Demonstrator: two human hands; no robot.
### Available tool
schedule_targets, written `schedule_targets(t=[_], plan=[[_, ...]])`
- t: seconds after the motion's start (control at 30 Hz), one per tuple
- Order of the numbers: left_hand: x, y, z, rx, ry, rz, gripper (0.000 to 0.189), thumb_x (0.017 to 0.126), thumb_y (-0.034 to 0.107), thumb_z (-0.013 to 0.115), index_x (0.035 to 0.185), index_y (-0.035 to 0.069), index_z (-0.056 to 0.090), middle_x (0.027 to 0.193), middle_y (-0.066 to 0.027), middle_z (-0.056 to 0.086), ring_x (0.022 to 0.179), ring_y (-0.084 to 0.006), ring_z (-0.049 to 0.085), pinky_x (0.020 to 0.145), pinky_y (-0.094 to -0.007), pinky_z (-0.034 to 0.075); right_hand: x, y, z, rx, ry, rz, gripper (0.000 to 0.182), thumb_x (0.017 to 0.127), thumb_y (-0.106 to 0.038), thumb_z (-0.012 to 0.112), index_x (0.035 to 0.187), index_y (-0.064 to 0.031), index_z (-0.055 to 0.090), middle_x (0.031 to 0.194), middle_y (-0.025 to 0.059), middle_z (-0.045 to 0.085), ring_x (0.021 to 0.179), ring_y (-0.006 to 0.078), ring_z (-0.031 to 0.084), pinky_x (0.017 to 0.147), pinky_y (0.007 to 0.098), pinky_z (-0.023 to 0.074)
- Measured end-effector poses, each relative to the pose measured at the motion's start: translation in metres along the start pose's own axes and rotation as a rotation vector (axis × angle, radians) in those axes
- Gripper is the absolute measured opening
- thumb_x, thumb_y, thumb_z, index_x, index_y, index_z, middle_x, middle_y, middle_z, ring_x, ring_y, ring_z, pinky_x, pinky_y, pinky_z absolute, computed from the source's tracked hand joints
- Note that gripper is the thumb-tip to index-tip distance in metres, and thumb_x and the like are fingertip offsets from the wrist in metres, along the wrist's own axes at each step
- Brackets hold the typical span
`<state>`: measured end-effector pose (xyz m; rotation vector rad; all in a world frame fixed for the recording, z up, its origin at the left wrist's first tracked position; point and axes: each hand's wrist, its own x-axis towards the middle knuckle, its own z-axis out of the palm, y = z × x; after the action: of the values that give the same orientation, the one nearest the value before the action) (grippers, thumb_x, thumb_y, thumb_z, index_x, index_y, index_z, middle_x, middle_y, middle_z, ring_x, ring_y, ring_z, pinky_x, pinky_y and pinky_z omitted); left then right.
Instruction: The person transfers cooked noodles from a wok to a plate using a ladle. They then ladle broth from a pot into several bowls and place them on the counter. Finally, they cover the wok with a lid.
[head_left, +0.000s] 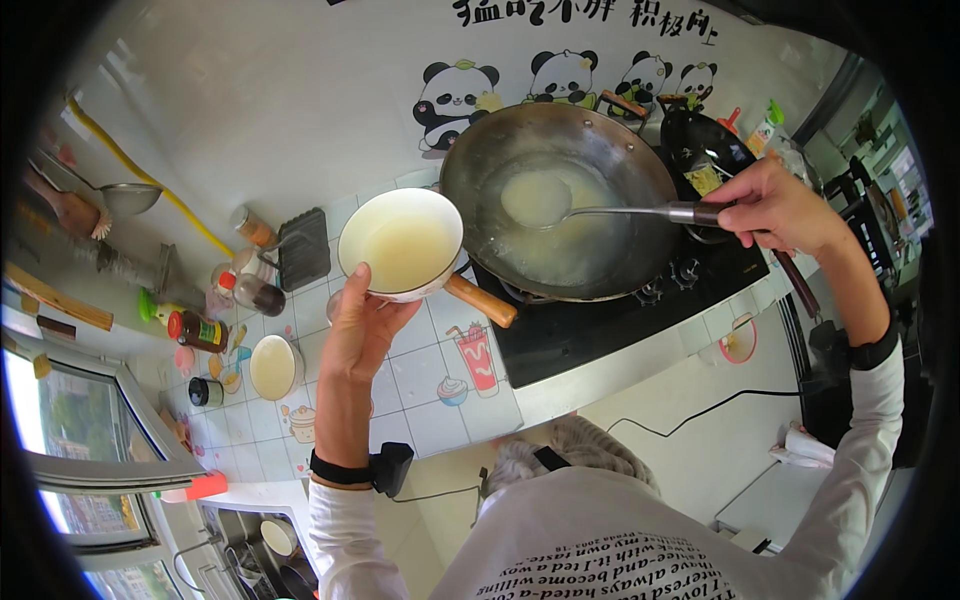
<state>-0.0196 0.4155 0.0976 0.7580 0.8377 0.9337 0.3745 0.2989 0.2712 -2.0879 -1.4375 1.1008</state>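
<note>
My left hand (364, 322) holds a white bowl-shaped pan (401, 244) with a wooden handle, its thumb at the rim. Pale, cloudy liquid lies inside it. My right hand (780, 206) grips the dark handle of a metal ladle (538, 199), whose bowl is full of pale liquid and is over or in the large wok (469, 187). The wok stands on the black gas hob (547, 345) and holds cloudy, pale liquid with some foam. The white pan is just left of the wok's rim, above the tiled-pattern worktop.
A white bowl (276, 367), a red-lidded jar (199, 331), a dark sauce bottle (259, 294) and other containers stand on the worktop at left. A smaller black wok (694, 135) sits behind the hob's right side. The sink (259, 555) is at lower left. A black cable (694, 409) hangs below the counter.
</note>
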Motion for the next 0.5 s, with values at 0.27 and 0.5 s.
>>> schedule_targets(t=[0.27, 0.5], plan=[[0.02, -0.004, 0.012, -0.028, -0.084, -0.055, 0.064, 0.083, 0.047, 0.062, 0.126, 0.003, 0.042, 0.117, -0.0152, 0.051, 0.11, -0.0262, 0.053, 0.094, -0.0384, 0.046, -0.008, -0.05, -0.045, -0.044, 0.005, -0.103, 0.029, 0.08, -0.008, 0.061, 0.106, 0.0046, 0.063, 0.055, 0.0062, 0.054, 0.033, 0.0031, 0.034, 0.03, 0.0176, 0.0206], [0.031, -0.003, 0.035, -0.048, -0.102, -0.076, 0.067, 0.085, 0.044, 0.061, 0.127, -0.003, 0.038, 0.121, -0.0169, 0.047, 0.114, -0.0299, 0.051, 0.097, -0.0402, 0.044, -0.016, -0.09, -0.054, -0.124, -0.016, -0.203, 0.031, 0.08, -0.009, 0.059, 0.107, 0.0056, 0.062, 0.053, 0.0064, 0.053, 0.032, 0.0021, 0.033, 0.029, 0.0168, 0.0197]])
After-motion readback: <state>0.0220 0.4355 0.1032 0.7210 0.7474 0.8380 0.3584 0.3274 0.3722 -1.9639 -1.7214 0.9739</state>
